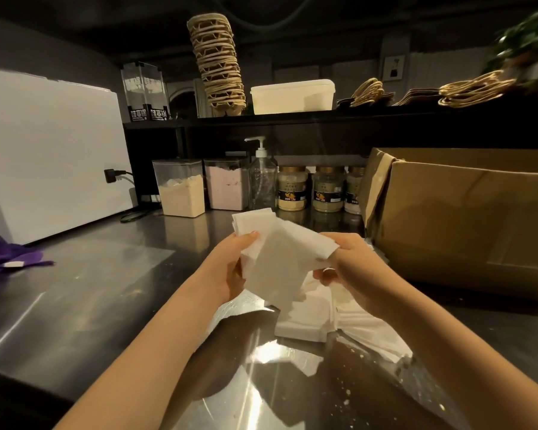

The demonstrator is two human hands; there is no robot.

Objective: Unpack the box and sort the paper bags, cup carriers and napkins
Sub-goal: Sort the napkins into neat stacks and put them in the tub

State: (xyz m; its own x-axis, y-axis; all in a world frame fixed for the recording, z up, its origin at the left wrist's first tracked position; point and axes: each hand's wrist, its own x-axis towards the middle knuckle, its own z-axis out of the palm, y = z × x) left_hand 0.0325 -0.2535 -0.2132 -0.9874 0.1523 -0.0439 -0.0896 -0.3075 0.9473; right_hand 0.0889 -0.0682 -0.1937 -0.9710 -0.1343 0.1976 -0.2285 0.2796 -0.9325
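A dull stainless-steel desk [75,305] carried a large white boxy appliance [50,156] at the left, with a black plug [110,175] in its side and a crumpled purple cloth [3,259] lying just in front of it. Along the back stood a clear lidded container of cream powder [180,193], a like container of pink powder [225,187], a clear plastic pump bottle [262,178] and three gold-lidded glass jars [325,189]. On the black shelf [292,117] above sat a white lidded plastic tub [292,96] and two clear acrylic holders with black labels [145,91].
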